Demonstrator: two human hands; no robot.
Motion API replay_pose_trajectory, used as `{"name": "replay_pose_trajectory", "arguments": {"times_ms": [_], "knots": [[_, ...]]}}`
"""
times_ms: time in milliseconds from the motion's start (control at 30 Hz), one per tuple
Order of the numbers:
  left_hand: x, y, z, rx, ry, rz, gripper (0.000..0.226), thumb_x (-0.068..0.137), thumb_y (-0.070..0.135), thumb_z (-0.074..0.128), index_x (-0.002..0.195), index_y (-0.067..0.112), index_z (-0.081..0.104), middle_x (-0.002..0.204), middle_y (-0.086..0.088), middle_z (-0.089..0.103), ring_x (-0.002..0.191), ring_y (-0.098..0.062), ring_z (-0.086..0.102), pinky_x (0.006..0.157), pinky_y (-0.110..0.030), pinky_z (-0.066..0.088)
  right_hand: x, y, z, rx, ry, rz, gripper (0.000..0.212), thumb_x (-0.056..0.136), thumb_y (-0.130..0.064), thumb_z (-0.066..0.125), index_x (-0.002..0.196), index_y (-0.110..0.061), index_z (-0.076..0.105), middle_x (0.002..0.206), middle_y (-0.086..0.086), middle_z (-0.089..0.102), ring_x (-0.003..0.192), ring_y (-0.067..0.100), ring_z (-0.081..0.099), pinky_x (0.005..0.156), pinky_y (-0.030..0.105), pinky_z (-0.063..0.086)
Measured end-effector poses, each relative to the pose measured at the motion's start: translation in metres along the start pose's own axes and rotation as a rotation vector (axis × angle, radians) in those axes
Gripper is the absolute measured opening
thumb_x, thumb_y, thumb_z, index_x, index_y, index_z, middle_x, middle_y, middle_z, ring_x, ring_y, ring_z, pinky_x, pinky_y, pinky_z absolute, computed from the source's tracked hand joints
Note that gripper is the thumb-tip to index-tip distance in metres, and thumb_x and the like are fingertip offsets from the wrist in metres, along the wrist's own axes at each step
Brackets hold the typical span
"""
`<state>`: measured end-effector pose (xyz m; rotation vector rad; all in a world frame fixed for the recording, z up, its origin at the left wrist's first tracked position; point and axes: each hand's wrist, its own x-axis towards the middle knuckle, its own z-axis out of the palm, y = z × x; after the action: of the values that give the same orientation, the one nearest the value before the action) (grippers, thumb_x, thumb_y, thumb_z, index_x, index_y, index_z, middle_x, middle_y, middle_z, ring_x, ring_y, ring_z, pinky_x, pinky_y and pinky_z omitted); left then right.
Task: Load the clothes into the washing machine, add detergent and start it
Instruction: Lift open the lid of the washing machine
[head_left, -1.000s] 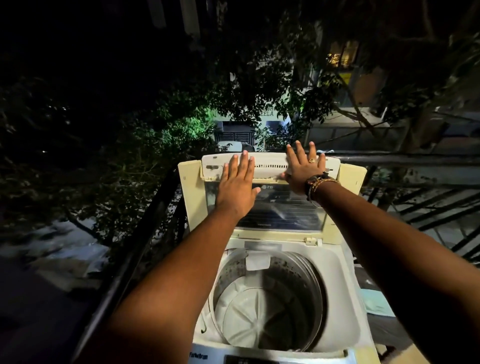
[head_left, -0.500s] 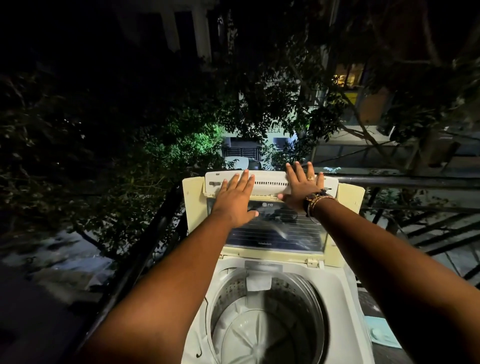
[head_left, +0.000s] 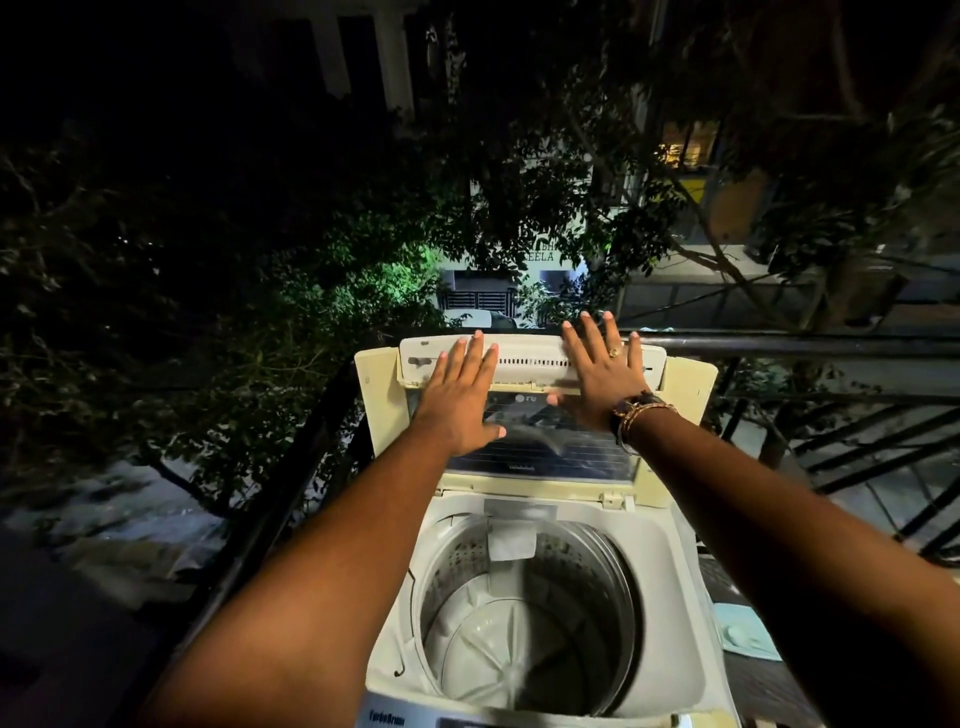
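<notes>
A cream top-loading washing machine (head_left: 670, 540) stands in front of me, its folding lid (head_left: 530, 364) raised upright at the back. The round steel drum (head_left: 524, 618) is open and holds no clothes that I can see. My left hand (head_left: 460, 397) lies flat, fingers spread, on the left part of the raised lid. My right hand (head_left: 602, 371), with a ring and wrist bands, presses flat on the right part of the lid. Neither hand holds anything. No clothes or detergent are in view.
A dark metal railing (head_left: 779, 345) runs behind and to both sides of the machine, with trees and a building beyond in the dark. A pale blue object (head_left: 745, 631) lies on a surface at the machine's right side.
The view tilted up then back down a little. Both hands stay flat on the raised lid, fingers reaching slightly higher over its top edge.
</notes>
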<state>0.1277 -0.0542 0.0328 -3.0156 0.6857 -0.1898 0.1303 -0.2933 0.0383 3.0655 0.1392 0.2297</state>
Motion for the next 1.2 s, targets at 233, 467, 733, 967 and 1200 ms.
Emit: {"name": "replay_pose_trajectory", "arguments": {"times_ms": [233, 467, 733, 967, 1200], "knots": [[-0.031, 0.003, -0.009, -0.017, 0.022, -0.006, 0.12, 0.085, 0.063, 0.063, 0.157, 0.016, -0.02, 0.163, -0.01, -0.03, 0.152, -0.029, -0.025, 0.126, -0.047, -0.008, -0.029, -0.004, -0.006, -0.046, 0.06, -0.061, 0.111, 0.085, -0.078, 0.047, 0.159, -0.024, -0.014, 0.166, 0.008, -0.026, 0.153, 0.032, -0.023, 0.121, 0.061, -0.005], [-0.054, 0.0, -0.014, -0.035, 0.018, 0.03, 0.117, 0.086, 0.06, 0.063, 0.158, 0.016, -0.018, 0.164, -0.009, -0.028, 0.151, -0.028, -0.027, 0.125, -0.046, -0.01, -0.059, -0.011, -0.009, -0.028, 0.094, -0.072, 0.111, 0.085, -0.072, 0.054, 0.161, -0.022, -0.009, 0.167, 0.008, -0.02, 0.154, 0.032, -0.017, 0.123, 0.059, -0.003], [-0.099, 0.013, -0.007, -0.093, -0.006, 0.063, 0.119, 0.085, 0.062, 0.062, 0.157, 0.014, -0.019, 0.165, -0.009, -0.026, 0.151, -0.03, -0.026, 0.125, -0.047, -0.011, -0.12, -0.03, -0.01, -0.048, -0.004, -0.049, 0.113, 0.083, -0.08, 0.047, 0.16, -0.022, -0.013, 0.167, 0.007, -0.02, 0.155, 0.032, -0.016, 0.123, 0.058, -0.001], [-0.144, 0.042, 0.008, -0.203, -0.013, 0.118, 0.118, 0.085, 0.064, 0.061, 0.158, 0.017, -0.019, 0.163, -0.009, -0.029, 0.15, -0.03, -0.029, 0.125, -0.048, -0.01, -0.179, -0.043, -0.004, 0.01, -0.164, -0.015, 0.119, 0.081, -0.079, 0.054, 0.158, -0.027, -0.019, 0.167, 0.004, -0.023, 0.153, 0.031, -0.021, 0.122, 0.057, -0.003], [-0.179, 0.086, 0.035, -0.251, -0.029, 0.212, 0.115, 0.084, 0.061, 0.064, 0.16, 0.019, -0.013, 0.166, -0.01, -0.021, 0.152, -0.029, -0.024, 0.126, -0.046, -0.008, -0.258, -0.06, 0.034, 0.102, -0.183, 0.041, 0.12, 0.071, -0.093, 0.032, 0.16, -0.024, -0.01, 0.168, 0.004, -0.016, 0.155, 0.03, -0.015, 0.124, 0.059, 0.0]]}}
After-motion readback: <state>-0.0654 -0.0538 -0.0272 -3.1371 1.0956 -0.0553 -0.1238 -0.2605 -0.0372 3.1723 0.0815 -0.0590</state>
